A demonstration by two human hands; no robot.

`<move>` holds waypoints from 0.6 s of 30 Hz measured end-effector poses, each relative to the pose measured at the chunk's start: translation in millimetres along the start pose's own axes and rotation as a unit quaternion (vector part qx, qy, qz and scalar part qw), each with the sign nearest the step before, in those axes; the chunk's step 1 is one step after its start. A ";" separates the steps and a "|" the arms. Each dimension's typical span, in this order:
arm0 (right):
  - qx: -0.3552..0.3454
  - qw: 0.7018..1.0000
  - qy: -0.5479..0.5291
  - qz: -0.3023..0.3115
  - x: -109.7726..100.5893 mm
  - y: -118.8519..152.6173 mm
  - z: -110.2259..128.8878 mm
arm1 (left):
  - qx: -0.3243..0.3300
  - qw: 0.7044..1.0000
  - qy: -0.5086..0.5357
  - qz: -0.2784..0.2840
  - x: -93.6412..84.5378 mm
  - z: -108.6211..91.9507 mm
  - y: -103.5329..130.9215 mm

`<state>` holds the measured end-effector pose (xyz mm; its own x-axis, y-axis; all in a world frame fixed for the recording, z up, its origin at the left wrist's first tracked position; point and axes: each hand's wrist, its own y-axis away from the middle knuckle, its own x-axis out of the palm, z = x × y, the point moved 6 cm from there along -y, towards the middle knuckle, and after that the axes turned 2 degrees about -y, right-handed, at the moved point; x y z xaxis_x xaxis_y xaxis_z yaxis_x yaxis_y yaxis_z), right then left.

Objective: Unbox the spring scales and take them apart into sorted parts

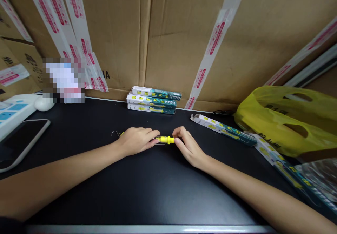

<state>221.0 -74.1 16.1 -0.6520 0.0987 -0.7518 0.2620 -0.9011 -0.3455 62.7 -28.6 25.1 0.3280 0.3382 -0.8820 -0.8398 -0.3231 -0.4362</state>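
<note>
A yellow spring scale [163,140] with a clear tube lies level, low over the black table [158,188]. Its metal hook sticks out at the left, beyond my wrist. My left hand [138,140] is wrapped over the scale's body and hides much of it. At the scale's right end, the thumb and bent fingers of my right hand [188,146] pinch the yellow tip.
Several long printed boxes [151,103] are stacked at the back. An opened box [223,130] and another box [295,174] lie at the right, beside a yellow plastic bag [286,121]. A phone [21,142] and a power strip [18,111] are at the left.
</note>
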 end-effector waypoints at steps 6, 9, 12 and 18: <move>-0.017 0.999 0.035 0.038 3.3 -3.1 2.4 | -0.007 1.000 0.001 0.006 1.0 0.5 0.0; -0.013 0.999 -0.027 0.021 2.2 -0.2 1.6 | -0.008 1.000 -0.006 0.003 0.8 0.9 0.2; -0.005 0.999 -0.041 0.009 0.3 0.3 0.6 | 0.003 1.000 -0.011 0.002 1.0 -0.3 0.5; -0.010 0.998 0.032 0.054 5.3 -3.7 0.4 | 0.001 1.000 -0.005 0.005 0.7 -0.6 0.3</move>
<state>216.3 -70.4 13.7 -0.5728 0.0277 -0.8193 0.3441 -0.8990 -0.2710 63.0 -29.0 24.2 0.3156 0.3435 -0.8845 -0.8440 -0.3244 -0.4271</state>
